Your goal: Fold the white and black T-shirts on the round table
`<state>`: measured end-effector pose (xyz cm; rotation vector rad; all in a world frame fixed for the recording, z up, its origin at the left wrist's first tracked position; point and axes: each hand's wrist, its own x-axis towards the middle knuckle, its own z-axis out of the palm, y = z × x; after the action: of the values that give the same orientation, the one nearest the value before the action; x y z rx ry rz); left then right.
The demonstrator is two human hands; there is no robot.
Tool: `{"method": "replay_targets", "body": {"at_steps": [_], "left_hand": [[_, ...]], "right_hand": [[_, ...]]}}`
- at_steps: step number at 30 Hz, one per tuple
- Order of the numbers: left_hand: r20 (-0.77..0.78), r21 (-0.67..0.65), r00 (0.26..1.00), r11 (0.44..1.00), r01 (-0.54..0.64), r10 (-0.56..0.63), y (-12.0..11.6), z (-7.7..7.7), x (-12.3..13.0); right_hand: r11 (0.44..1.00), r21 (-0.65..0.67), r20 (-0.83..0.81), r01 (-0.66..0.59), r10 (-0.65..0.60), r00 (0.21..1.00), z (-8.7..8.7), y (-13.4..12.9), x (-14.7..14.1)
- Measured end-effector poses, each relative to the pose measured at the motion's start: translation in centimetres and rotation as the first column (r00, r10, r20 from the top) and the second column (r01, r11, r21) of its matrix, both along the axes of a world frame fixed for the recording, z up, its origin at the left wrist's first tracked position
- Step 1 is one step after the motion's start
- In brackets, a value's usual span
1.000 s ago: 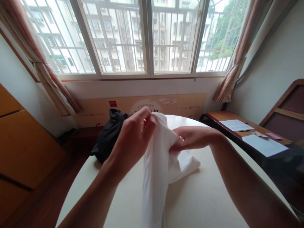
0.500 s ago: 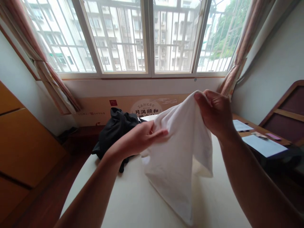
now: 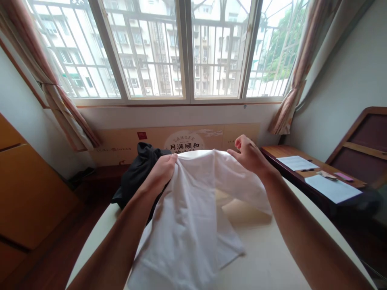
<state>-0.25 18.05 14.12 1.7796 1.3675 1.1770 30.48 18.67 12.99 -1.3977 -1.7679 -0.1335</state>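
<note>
My left hand [image 3: 165, 169] is closed on the upper left corner of a white garment [image 3: 190, 209], whose exact kind I cannot make out. It hangs in loose folds from that grip, its lower part spread over the round white table [image 3: 260, 257]. Just above its upper right part is my right hand [image 3: 250, 155], with fingers loosely curled and the thumb apart from them; no cloth shows between them. A bunched black cloth [image 3: 133, 177] lies behind my left forearm, at the table's left edge.
To the right stands a wooden desk [image 3: 272, 151] with paper sheets [image 3: 331, 187], a pen and a pink item [image 3: 344, 176]. A folding chair [image 3: 359, 141] leans beyond it. Behind the table is a printed tan panel [image 3: 121, 141] under a barred window [image 3: 157, 52]. An orange cabinet [image 3: 33, 193] stands left.
My left hand has moved left and closed on the garment's edge. My right hand has let go of its corner and moved lower and left. The garment has spread wider and shifted left.
</note>
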Motion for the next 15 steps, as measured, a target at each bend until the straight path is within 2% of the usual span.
{"method": "replay_targets", "body": {"at_steps": [2,4,6,7,11,13,15], "left_hand": [[-0.118,0.075,0.989,0.994,-0.083,0.091,1.5,-1.5,-0.3],[-0.247,0.13,0.953,0.98,-0.15,0.178,2.6,-2.7,-0.8],[-0.307,0.125,0.925,0.973,-0.195,0.225,3.2,-3.4,-1.4],[-0.317,0.121,0.917,0.969,-0.215,0.243,3.3,-3.6,-1.6],[-0.316,0.124,0.906,0.959,-0.254,0.28,3.4,-3.6,-2.2],[-0.286,0.101,0.915,0.958,-0.269,0.287,3.3,-3.4,-2.4],[-0.247,0.083,0.921,0.953,-0.291,0.302,3.3,-3.0,-2.6]], "right_hand": [[0.964,-0.246,0.102,-0.103,0.131,0.986,-0.8,0.1,-0.8],[0.841,-0.519,0.19,-0.15,0.284,0.94,-1.8,-0.2,-1.8],[0.728,-0.679,0.272,-0.093,0.367,0.89,-3.1,-0.4,-3.0],[0.706,-0.707,0.315,-0.049,0.375,0.872,-3.9,-0.3,-3.6],[0.726,-0.686,0.408,0.051,0.325,0.853,-6.6,0.8,-4.6],[0.733,-0.68,0.38,0.022,0.327,0.865,-7.2,1.5,-4.1],[0.756,-0.651,0.303,-0.071,0.344,0.889,-7.0,2.1,-2.9]]}}
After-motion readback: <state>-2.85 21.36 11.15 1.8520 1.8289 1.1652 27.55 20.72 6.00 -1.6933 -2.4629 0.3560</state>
